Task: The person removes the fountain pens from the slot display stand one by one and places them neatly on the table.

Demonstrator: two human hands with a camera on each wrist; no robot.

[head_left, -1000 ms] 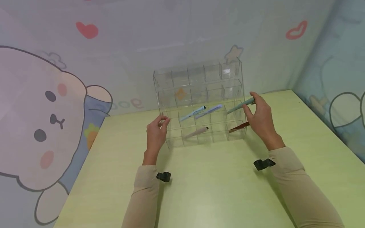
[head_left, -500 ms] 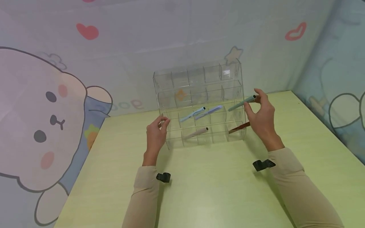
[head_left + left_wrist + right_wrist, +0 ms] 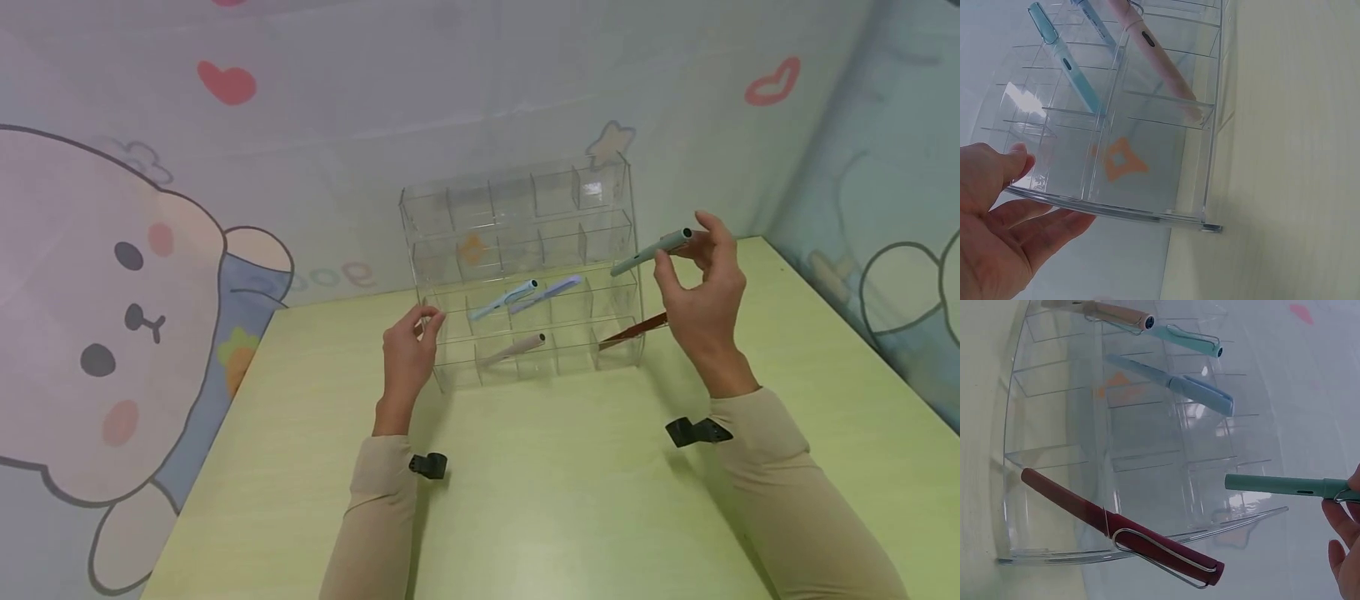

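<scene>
A clear acrylic pen rack with tiered compartments stands on the table against the wall. My left hand grips its left side panel, thumb inside and fingers outside in the left wrist view. My right hand pinches a green pen by its clip end, off the rack's right side. The pen's lower end hangs clear of the compartments in the right wrist view. A light blue pen and a lavender pen lean in the third tier. In the bottom tier are a pink pen and a dark red pen.
The pale yellow-green table extends in front of the rack and to both sides. Behind it hangs a printed wall cloth with a bear and hearts. The dark red pen's clip end juts past the rack's right panel.
My right hand has drawn the green pen up and to the right, out of the rack's third tier. My left hand has stayed at the left panel.
</scene>
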